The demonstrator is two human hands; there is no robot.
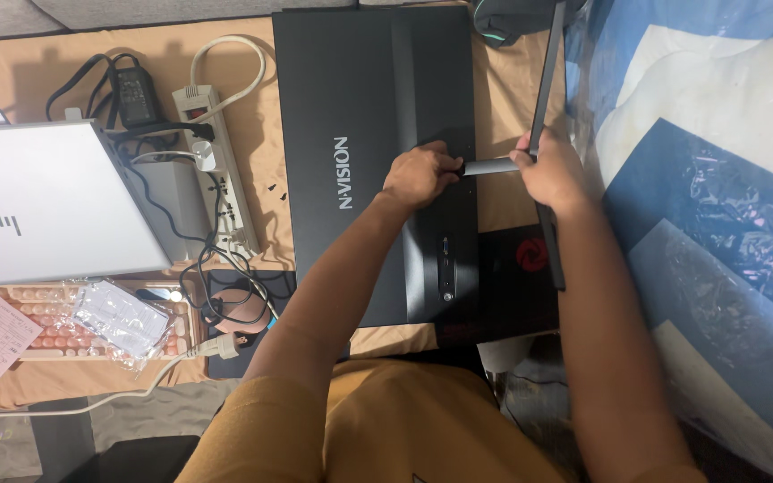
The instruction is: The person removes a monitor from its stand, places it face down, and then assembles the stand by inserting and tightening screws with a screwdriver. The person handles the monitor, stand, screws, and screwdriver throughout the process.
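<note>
I am looking straight down at a black monitor (364, 152) lying face down on the tan cloth-covered surface (38, 380), its back panel up. It lies flat that way, I judge, so the mount area on the back is open to both hands.

My left hand (420, 174) rests on the back panel near the middle, fingers curled closed around the dark end of a grey stand neck (492, 166) where that meets the panel. My right hand (549, 170) is wrapped shut around the other end of the neck, where it joins a thin black stand base (543, 89) that rises on edge. The neck lies level between the two hands, just past the monitor's right edge; holding both ends looks like a way to keep it square to the panel.

To the left sit a white power strip (218, 161) with plugs and black cables, a black power adapter (136, 94), and a closed silver laptop (42, 201). Below that is a pink keyboard (64, 331) with a clear plastic bag (123, 317) on it. Crinkled blue and white plastic sheeting (717, 179) lies on the right.
</note>
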